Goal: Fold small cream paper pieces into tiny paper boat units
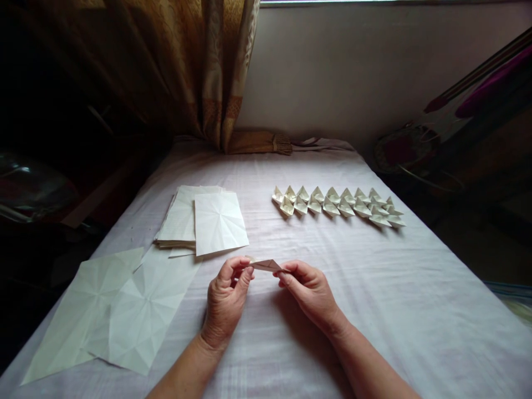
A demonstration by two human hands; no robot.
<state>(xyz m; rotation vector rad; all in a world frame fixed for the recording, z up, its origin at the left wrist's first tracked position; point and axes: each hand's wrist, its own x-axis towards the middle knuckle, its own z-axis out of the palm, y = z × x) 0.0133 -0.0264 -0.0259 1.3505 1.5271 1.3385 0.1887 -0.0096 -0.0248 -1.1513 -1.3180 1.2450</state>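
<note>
Both my hands hold a small folded piece of white paper (266, 265) just above the white cloth. My left hand (226, 299) pinches its left end with thumb and fingers closed. My right hand (310, 291) pinches its right end the same way. A row of several finished folded paper shapes (336, 206) lies on the cloth beyond my right hand. A stack of creased white sheets (201, 219) sits beyond my left hand.
Two large creased sheets (112, 316) lie flat at the near left on the white cloth (394, 310). A brown patterned curtain (216, 72) hangs at the back. Dark clutter borders the left edge, and bags and fabric (457, 127) stand at the right.
</note>
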